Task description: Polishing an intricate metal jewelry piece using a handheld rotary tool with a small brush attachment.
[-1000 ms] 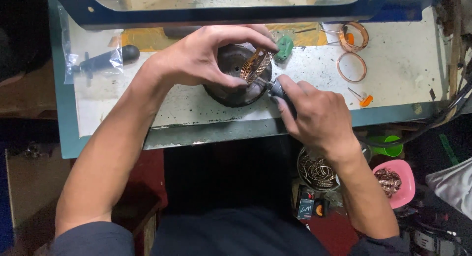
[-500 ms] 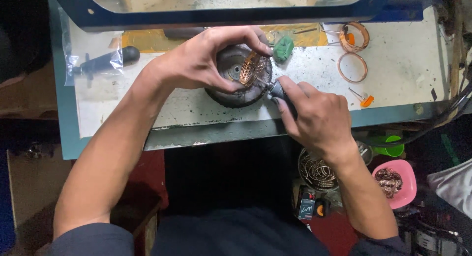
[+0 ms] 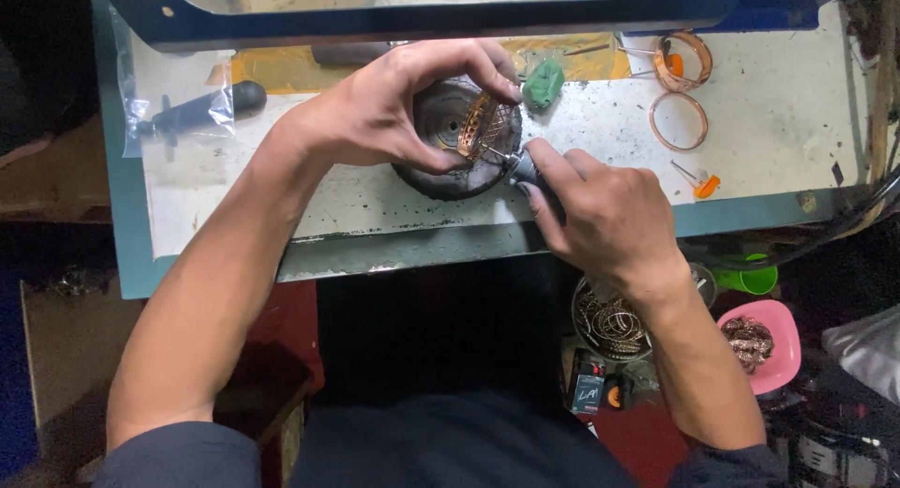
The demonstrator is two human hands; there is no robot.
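Observation:
My left hand (image 3: 394, 108) pinches a copper-coloured patterned bangle (image 3: 484, 127) and holds it on edge over a round black rubber block (image 3: 441, 174) on the worktable. My right hand (image 3: 609, 216) grips a dark rotary tool handpiece (image 3: 525, 169); its thin metal bit touches the bangle's lower side. Most of the handpiece is hidden inside my right fist. A green lump (image 3: 543, 83) lies just behind the block.
Two more bangles (image 3: 682, 61) (image 3: 679, 120) and an orange-tipped bit (image 3: 701, 180) lie on the white table (image 3: 806, 104) at right. A bagged black tool (image 3: 197, 113) lies at left. Below the table edge stand a bowl of bangles (image 3: 614, 324), a pink cup (image 3: 761, 343) and a green cup (image 3: 747, 277).
The bangle has been turned a little between my left fingers while the tool bit stays against it. Both hands remain in nearly the same place.

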